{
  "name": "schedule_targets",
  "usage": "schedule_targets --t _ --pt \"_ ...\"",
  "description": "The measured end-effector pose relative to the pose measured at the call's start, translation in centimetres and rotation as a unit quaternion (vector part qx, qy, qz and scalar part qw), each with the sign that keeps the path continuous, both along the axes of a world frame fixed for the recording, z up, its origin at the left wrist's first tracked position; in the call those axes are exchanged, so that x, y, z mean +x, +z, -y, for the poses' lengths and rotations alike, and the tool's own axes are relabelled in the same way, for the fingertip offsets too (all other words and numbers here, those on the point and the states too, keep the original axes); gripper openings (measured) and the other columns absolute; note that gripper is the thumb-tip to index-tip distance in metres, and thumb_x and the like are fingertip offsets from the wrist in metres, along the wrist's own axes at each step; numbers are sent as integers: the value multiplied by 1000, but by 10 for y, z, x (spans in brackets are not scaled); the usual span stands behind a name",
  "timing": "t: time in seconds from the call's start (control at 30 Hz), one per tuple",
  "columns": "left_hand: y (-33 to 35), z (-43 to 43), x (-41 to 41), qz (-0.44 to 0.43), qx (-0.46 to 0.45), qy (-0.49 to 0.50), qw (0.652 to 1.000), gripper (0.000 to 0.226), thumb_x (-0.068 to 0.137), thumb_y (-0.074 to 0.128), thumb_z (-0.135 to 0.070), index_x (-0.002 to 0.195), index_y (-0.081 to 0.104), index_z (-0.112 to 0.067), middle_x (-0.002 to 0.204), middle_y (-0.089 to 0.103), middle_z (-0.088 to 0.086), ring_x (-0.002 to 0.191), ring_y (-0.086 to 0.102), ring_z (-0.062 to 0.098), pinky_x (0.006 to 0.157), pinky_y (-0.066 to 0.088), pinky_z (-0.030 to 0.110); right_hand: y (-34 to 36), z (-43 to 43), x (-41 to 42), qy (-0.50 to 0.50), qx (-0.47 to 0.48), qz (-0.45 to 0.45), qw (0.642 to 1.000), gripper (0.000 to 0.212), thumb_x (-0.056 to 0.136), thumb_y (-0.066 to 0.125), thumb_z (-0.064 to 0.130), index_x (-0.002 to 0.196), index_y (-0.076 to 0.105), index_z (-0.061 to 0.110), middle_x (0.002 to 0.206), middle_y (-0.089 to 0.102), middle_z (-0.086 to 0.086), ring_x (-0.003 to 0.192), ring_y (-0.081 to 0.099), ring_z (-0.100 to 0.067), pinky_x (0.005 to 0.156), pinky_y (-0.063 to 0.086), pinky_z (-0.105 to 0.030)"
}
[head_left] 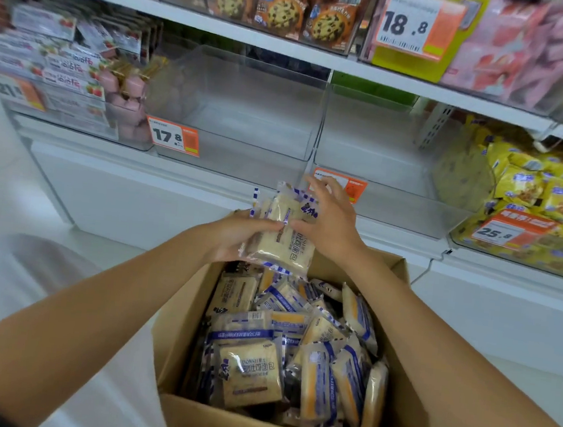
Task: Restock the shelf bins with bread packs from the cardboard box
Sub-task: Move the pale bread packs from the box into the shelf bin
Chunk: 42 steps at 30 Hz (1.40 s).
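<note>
so the left hand (236, 236) cups a little stack of bread packs (282, 244) from underneath, thumb curled on top, just above the open cardboard box (184, 310). The right hand (330, 225) sits over the stack, fingers curved round its far edge.

You have bright, even light with barely any shadow, a soft sheen on the clear bins (239, 106), and shelves (356, 67) that bend and blur toward the edges.

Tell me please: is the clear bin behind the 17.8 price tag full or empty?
Empty: through the walls of the clear bin only its bare floor shows, with no packs inside.
</note>
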State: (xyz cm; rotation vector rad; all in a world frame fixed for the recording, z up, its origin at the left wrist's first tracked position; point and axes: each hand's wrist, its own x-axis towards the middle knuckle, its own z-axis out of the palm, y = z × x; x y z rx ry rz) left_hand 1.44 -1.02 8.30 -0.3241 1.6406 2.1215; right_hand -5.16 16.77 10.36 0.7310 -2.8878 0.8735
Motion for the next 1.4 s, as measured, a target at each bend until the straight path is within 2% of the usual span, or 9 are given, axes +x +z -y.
schedule_targets --t 0.13,0.23,0.47,0.6,0.8,0.93,1.1,1.27,1.4 --pt "13 0 2 -37 48 67 996 33 87 65 -6 119 63 -8 113 70 15 99 71 26 78 59 39 -1 8 4 -75 -154 197 965 54 78 75 50 117 62 15 119 62 -1 114 60 -20 85 51 -28" --pt "27 15 5 -15 59 58 996 43 81 70 -34 121 63 -18 115 71 11 103 70 29 81 57 47 5 17 7 -34 -164 142 976 37 83 75 32 113 60 18 119 56 0 110 53 -15 88 43 -27" --pt "43 52 4 -10 -70 12 997 42 95 60 -35 130 59 -12 120 69 10 107 68 29 95 52 55 25 59 3 107 20 -15 994 85 85 68 49 153 18 38 163 11 -3 149 8 -23 120 11 -50" --pt "52 77 -1 -33 -50 89 994 25 97 52 -37 109 66 -19 110 69 9 95 66 27 93 49 44 40 76 -13 -36 -205 220 953 122 63 82 59 155 8 29 160 22 -7 144 28 -26 117 27 -48" --pt "84 107 -44 -109 -147 142 973 24 91 56 -36 98 67 -16 94 73 8 92 66 26 94 48 40 67 109 -50 44 -342 426 837 43 80 76 9 121 63 6 114 71 -13 103 68 -27 98 51 -44" --pt "95 157 -96 -206 -362 184 890 50 85 62 -60 100 65 -12 95 65 4 85 57 18 75 43 30 80 148 -115 19 -399 461 792 27 79 72 4 107 69 6 114 70 -15 94 69 -28 83 59 -41" --pt "67 255 -157 -303 -656 269 637 32 89 63 -43 113 66 -22 106 64 -1 100 58 23 85 47 35 47 213 -202 -25 -419 419 805 22 78 73 1 98 69 9 90 73 -7 77 71 -20 67 60 -30" --pt "44 280 -167 -322 -614 347 632 9 88 65 -27 95 70 -28 91 58 -12 81 52 8 71 40 25 5 278 -252 -72 -401 298 863 46 74 80 3 112 55 9 87 67 0 71 66 -16 55 53 -23" --pt "40 274 -166 -337 -619 381 599 11 84 65 -22 90 72 -28 84 54 -16 73 49 4 60 35 18 -34 307 -289 -66 -320 244 913 106 33 84 42 127 45 12 116 66 -7 103 66 -28 89 55 -45"
